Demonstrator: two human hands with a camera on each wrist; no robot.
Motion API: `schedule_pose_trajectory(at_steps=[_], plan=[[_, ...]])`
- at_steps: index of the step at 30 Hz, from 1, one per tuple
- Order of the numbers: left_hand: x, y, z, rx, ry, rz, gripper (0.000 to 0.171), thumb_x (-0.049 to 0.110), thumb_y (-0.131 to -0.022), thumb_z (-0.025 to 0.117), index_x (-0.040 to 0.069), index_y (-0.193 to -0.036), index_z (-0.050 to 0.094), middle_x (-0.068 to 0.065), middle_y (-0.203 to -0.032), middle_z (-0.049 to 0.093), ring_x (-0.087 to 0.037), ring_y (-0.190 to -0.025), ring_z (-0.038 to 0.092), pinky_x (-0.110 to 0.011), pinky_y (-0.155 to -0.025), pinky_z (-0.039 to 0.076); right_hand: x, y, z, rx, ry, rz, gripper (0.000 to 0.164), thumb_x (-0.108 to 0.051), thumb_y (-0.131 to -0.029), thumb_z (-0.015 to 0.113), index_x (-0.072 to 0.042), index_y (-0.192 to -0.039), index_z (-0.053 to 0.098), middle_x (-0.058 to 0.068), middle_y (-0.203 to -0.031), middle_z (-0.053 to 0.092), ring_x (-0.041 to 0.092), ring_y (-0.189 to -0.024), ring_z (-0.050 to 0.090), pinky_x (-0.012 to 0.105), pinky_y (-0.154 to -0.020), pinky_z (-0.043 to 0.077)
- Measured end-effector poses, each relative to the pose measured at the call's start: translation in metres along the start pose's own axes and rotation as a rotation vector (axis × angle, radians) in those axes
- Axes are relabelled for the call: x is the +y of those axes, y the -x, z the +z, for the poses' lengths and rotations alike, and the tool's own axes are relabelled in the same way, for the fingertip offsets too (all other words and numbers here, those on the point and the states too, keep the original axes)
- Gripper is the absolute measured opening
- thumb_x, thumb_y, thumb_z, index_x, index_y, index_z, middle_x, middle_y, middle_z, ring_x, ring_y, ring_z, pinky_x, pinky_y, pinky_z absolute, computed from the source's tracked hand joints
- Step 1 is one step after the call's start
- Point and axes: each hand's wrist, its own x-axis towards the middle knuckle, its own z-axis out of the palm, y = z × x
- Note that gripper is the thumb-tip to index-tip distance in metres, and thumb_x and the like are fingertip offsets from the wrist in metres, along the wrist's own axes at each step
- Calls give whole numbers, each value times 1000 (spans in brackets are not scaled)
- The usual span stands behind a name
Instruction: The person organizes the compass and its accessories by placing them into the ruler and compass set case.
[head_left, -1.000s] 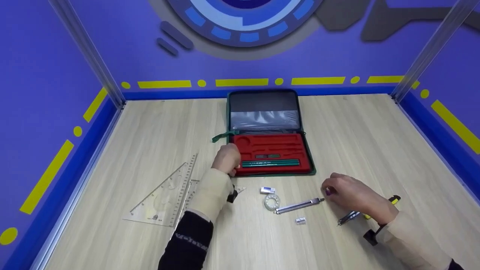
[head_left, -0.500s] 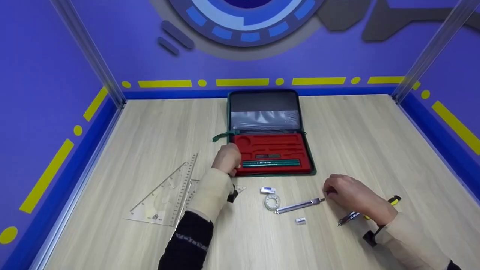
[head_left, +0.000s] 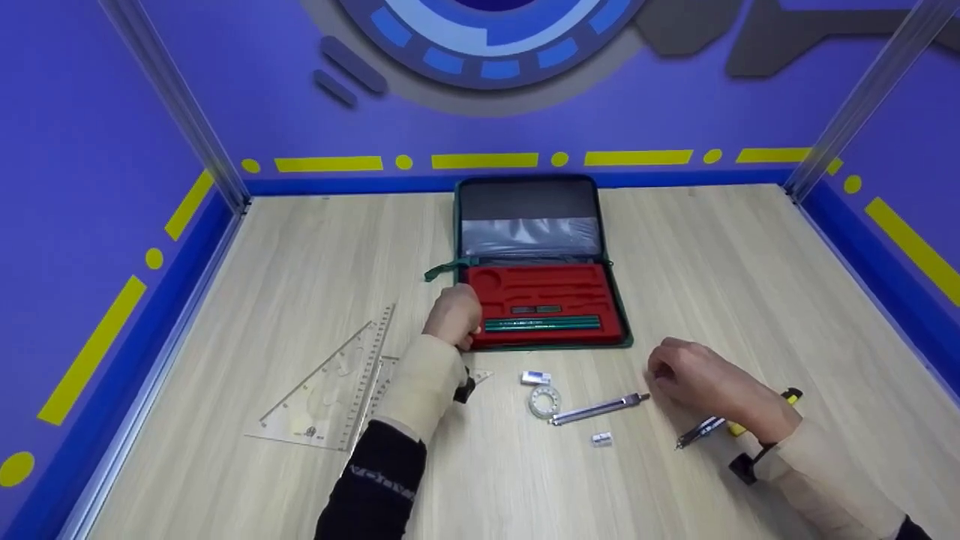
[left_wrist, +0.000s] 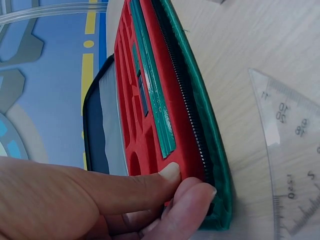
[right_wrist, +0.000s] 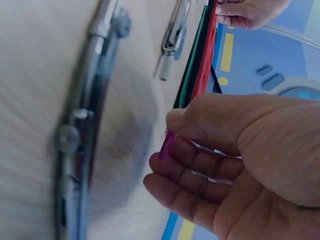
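Note:
My left hand [head_left: 452, 315] pinches the front left corner of the red molded tray [left_wrist: 187, 145] inside an open green zip case [head_left: 626, 341]. Two dark green pencils [head_left: 541, 324] lie in a slot of that tray, with a small dark flat piece [head_left: 535, 309] above them. Off the table to the right, my right hand [head_left: 694, 379] holds a small purple see-through piece [right_wrist: 166, 145] between thumb and fingers; its exact kind is unclear. Near that hand lie a metal compass [head_left: 600, 409] and a second compass-like metal tool [head_left: 699, 432], partly under the wrist.
Clear set squares [head_left: 322, 397] lie left of my left forearm, which covers part of them. An eraser [head_left: 535, 378], a roll of clear tape [head_left: 544, 402] and a small sharpener [head_left: 601, 439] sit in front of the case. A yellow and black tool [head_left: 791, 395] lies behind the right wrist.
My right hand has turned slightly, so the purple piece no longer shows in the head view. The left hand stays on the tray corner, and the things on the table have not moved.

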Motion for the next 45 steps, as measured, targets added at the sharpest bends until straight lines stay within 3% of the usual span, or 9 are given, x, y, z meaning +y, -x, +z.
schedule_pose_trajectory(at_steps=[3, 7, 11, 21, 26, 33, 38, 45], plan=[[3, 1, -2, -17, -9, -23, 12, -13, -91, 65, -5, -95, 73, -15, -77, 67, -25, -62, 62, -31, -50, 52, -1, -2, -5, 17, -3, -41, 16, 10, -83, 75, -5, -88, 70, -2, -83, 61, 8, -72, 54, 29, -60, 52], [4, 0, -1, -10, -5, -31, 11, -12, -92, 64, -5, -95, 72, -15, -79, 67, -24, -61, 61, -30, -49, 50, -7, -5, -13, 23, -19, -23, 14, 6, -86, 77, -5, -89, 70, -3, -83, 62, 9, -74, 54, 30, -63, 52], [2, -1, 0, -2, 6, -32, 12, -13, -91, 64, -4, -95, 70, -13, -75, 64, -23, -56, 57, -30, -47, 48, -12, -8, -19, 15, -31, -3, 14, 6, -86, 78, -5, -92, 72, -3, -86, 63, 10, -76, 55, 31, -66, 55], [1, -1, 0, -5, -2, -8, 13, -12, -91, 64, -4, -97, 72, -14, -79, 67, -24, -62, 63, -31, -50, 53, -17, -21, -29, 5, -15, -50, 23, 8, -87, 77, -3, -107, 76, 5, -98, 68, 13, -84, 61, 33, -74, 61], [0, -2, -1, -10, -7, -9, 13, -11, -93, 64, -4, -97, 73, -14, -79, 69, -24, -63, 64, -31, -51, 53, -20, -31, -36, -6, -30, -36, 22, 8, -88, 75, -4, -106, 77, 5, -97, 67, 12, -83, 61, 33, -73, 61], [0, -5, 1, -4, -26, 0, 12, -14, -87, 70, -2, -85, 68, -13, -74, 65, -23, -60, 61, -29, -52, 53, -19, -49, -51, 55, -25, -88, 22, 11, -86, 74, -3, -102, 75, 5, -93, 66, 12, -79, 62, 33, -68, 60], [0, -4, 1, -3, -26, 1, 10, -14, -88, 70, -3, -89, 70, -15, -78, 68, -23, -59, 63, -30, -50, 53, -15, -62, -62, 100, -29, -120, 20, 11, -85, 75, -5, -96, 70, 4, -89, 64, 12, -77, 58, 32, -66, 57], [0, -3, -1, -10, -18, -2, 11, -12, -89, 69, -4, -95, 73, -16, -84, 70, -24, -61, 65, -31, -51, 54, -15, -78, -73, 128, -85, -83, 19, 10, -86, 76, -6, -94, 70, 3, -88, 65, 14, -75, 58, 33, -66, 57]])
